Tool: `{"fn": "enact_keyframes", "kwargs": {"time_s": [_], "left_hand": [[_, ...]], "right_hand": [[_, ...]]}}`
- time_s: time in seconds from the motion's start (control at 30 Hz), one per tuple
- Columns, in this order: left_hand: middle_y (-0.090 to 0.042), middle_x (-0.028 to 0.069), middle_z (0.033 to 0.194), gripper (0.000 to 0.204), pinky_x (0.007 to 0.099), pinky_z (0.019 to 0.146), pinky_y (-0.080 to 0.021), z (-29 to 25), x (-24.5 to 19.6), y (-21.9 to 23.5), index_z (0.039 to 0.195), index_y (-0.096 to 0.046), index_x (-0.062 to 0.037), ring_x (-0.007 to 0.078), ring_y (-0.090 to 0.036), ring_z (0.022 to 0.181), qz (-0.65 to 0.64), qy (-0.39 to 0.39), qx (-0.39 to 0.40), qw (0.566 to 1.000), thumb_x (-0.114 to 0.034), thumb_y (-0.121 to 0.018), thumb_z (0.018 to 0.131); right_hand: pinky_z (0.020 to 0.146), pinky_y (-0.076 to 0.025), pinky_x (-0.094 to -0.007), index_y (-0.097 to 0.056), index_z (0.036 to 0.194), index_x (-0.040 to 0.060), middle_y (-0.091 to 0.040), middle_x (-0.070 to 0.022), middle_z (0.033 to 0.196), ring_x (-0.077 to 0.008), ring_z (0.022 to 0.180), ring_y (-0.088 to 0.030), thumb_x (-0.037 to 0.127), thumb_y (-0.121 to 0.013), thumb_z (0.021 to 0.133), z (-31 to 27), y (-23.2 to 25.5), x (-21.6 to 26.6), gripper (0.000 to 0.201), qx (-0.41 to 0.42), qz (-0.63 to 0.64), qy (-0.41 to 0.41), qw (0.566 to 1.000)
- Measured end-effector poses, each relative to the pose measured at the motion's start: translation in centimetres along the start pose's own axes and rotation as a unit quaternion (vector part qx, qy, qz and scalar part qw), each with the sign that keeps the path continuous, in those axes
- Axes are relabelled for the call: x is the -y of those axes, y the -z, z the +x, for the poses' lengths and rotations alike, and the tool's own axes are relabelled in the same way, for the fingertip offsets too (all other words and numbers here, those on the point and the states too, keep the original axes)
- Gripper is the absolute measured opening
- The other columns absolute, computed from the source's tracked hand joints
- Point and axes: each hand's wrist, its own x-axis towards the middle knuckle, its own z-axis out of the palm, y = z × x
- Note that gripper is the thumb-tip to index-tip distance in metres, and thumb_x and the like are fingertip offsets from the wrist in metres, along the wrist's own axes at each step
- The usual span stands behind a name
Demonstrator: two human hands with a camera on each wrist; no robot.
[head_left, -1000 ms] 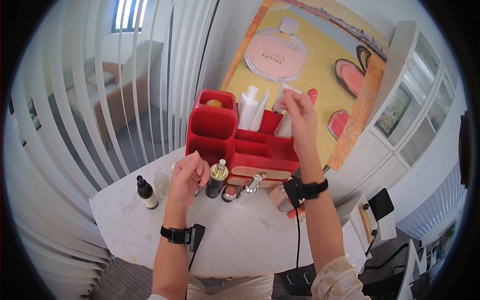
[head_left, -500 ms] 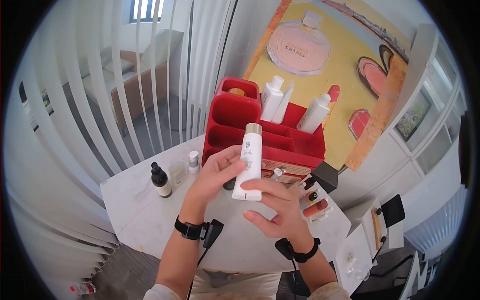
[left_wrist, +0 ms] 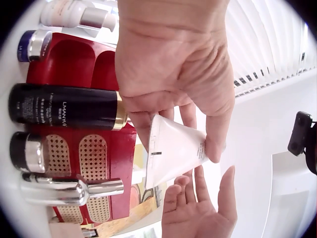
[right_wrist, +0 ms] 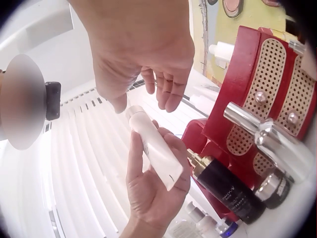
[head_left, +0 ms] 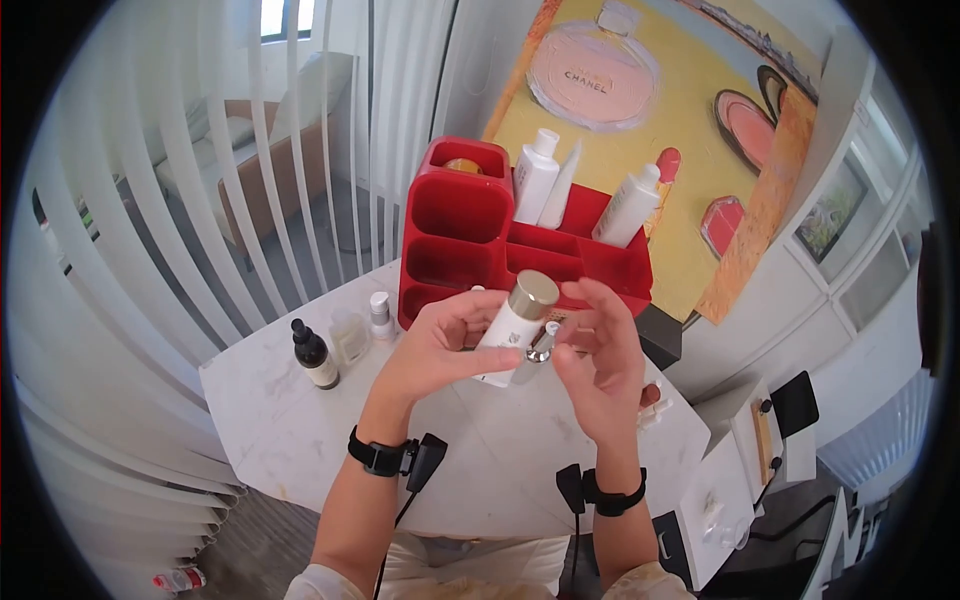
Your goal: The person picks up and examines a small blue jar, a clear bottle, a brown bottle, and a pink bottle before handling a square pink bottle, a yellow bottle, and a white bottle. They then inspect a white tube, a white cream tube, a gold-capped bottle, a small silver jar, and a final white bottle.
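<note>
"So, where does the white tube (head_left: pixel 500 345) sit against the grip?"

"Seen from the head, at three o'clock from the left hand (head_left: pixel 435 345), lower end between thumb and fingers, its gold cap (head_left: pixel 535 288) tilted towards one o'clock and clear of that hand."

"And how firm is the hold?"

"The left thumb lies on one side, fingers on the other, clamped on the tube's body."

"The right hand (head_left: pixel 605 360)?"

"At three o'clock from the tube, just beside the cap: thumb and fingertips apart, fingers loosely bent, holding nothing."

"Anything beyond?"

"A red organizer (right_wrist: pixel 233 94), towards twelve o'clock."
</note>
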Motion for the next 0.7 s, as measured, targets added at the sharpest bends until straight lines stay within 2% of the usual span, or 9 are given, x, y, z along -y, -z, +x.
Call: {"fn": "enact_keyframes", "kwargs": {"time_s": [0.1,0.2,0.37,0.57,0.67,0.7], "left_hand": [[-0.070,0.0069,0.122,0.058,0.0307,0.094,-0.055,0.1,0.5,-0.4,0.136,-0.062,-0.0002,0.0144,-0.067,0.109,0.036,-0.001,0.035,0.999,0.000,-0.083,0.081],[-0.071,0.0067,0.121,0.059,0.0285,0.090,-0.056,0.1,0.8,-1.1,0.136,-0.062,0.0005,0.0133,-0.067,0.107,0.031,0.003,0.056,0.998,0.000,-0.083,0.081],[-0.071,0.0060,0.120,0.059,0.0269,0.088,-0.056,0.2,1.1,-1.9,0.136,-0.062,0.0000,0.0121,-0.067,0.105,0.036,0.045,0.059,0.997,-0.001,-0.084,0.081],[-0.072,0.0054,0.119,0.059,0.0279,0.089,-0.056,0.2,1.7,-2.4,0.135,-0.063,-0.0005,0.0109,-0.067,0.102,0.041,0.074,0.069,0.994,-0.002,-0.085,0.080],[-0.070,0.0053,0.123,0.056,0.0295,0.092,-0.055,0.4,2.2,-2.2,0.135,-0.063,-0.0010,0.0125,-0.067,0.106,0.074,0.053,0.097,0.991,-0.001,-0.083,0.083],[-0.070,0.0053,0.124,0.054,0.0299,0.093,-0.054,0.3,2.2,-2.3,0.134,-0.064,-0.0012,0.0131,-0.066,0.107,0.060,0.042,0.105,0.992,0.000,-0.082,0.083]], "right_hand": [[0.085,-0.052,-0.0293,-0.061,0.134,0.0011,-0.064,-0.0101,0.127,-0.0141,0.105,-0.063,0.004,-0.081,0.082,0.2,0.2,0.0,0.055,0.033,-0.060,0.036,0.997],[0.085,-0.053,-0.0297,-0.062,0.134,0.0004,-0.066,-0.0104,0.125,-0.0169,0.105,-0.065,0.008,-0.084,0.081,0.0,0.7,0.6,0.058,0.057,-0.179,0.098,0.977],[0.078,-0.055,-0.0280,-0.074,0.122,0.0051,-0.065,-0.0129,0.125,-0.0187,0.100,-0.065,0.000,-0.084,0.079,-1.1,1.4,1.4,0.044,0.028,-0.225,0.137,0.964],[0.079,-0.053,-0.0331,-0.075,0.116,0.0071,-0.061,-0.0126,0.130,-0.0190,0.101,-0.060,-0.002,-0.085,0.075,-2.5,3.4,0.9,0.043,0.012,-0.251,0.218,0.943],[0.082,-0.052,-0.0324,-0.072,0.119,0.0074,-0.061,-0.0110,0.128,-0.0182,0.101,-0.060,-0.001,-0.087,0.074,-3.7,3.4,1.5,0.048,-0.063,-0.215,0.166,0.960],[0.082,-0.052,-0.0318,-0.071,0.121,0.0073,-0.061,-0.0104,0.128,-0.0180,0.101,-0.060,-0.001,-0.087,0.073,-3.9,3.4,1.9,0.051,-0.051,-0.223,0.133,0.964]]}}
